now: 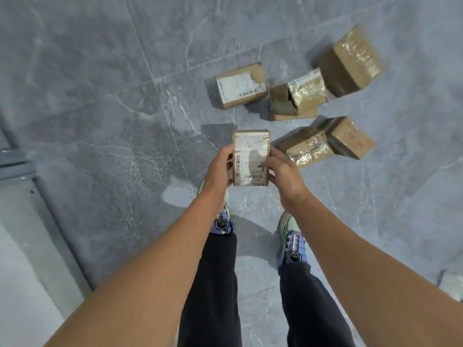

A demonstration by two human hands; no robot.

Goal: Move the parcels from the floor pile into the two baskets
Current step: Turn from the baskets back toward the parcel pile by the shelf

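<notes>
The floor is laid in large grey tiles veined with white like marble, their thin joints running slantwise, and it gives off a dull sheen. Along its left edge a grey metal strip borders a paler, smoother surface. The person stands on the tiles in dark trousers and pale green and blue shoes, both bare arms reaching forward. The held parcel, a small brown carton with a white barcode label facing up, is off the floor above the feet: the left hand grips its left side with curled fingers, and the right hand grips its right side the same way. Five more parcels lie on the tiles beyond and to the right. The labelled parcel sits apart on the left. The torn parcel touches the big taped box at the far right. Nearer, the crumpled taped parcel and the red-printed parcel touch each other.
</notes>
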